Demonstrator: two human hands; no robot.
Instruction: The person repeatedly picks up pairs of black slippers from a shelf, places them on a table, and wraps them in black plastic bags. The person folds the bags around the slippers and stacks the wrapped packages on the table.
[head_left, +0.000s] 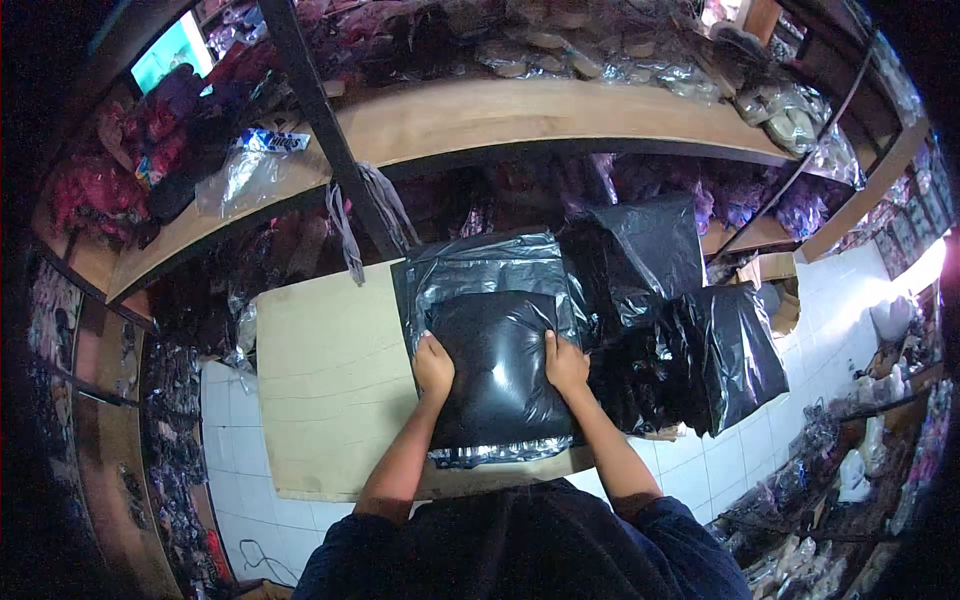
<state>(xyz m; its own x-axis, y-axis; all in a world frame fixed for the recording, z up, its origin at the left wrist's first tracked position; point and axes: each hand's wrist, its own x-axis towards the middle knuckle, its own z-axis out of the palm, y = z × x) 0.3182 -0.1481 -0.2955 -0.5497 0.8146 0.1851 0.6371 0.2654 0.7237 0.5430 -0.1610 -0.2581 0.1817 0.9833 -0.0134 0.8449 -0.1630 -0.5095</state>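
A puffed-up black plastic bag (490, 370) lies before me, its glossy middle bulging upward. My left hand (435, 368) grips its left side, thumb on top and the other fingers mostly hidden. On the opposite side my right hand (566, 363) holds it the same way, thumb pointing away from me. Flat black plastic bags (480, 262) show past its far edge. A shiny crinkled strip (500, 454) runs along the near edge. All this rests on a beige cardboard sheet (330, 380), which reaches out to the left.
Filled black plastic bags (735, 355) sit to the right, with an open cardboard box (778, 285) behind. A wooden shelf (560, 112) crosses the far side, loaded with plastic-wrapped goods. A dark post (325, 110) stands before it. White floor tiles (240, 450) show below; more stocked shelves line both sides.
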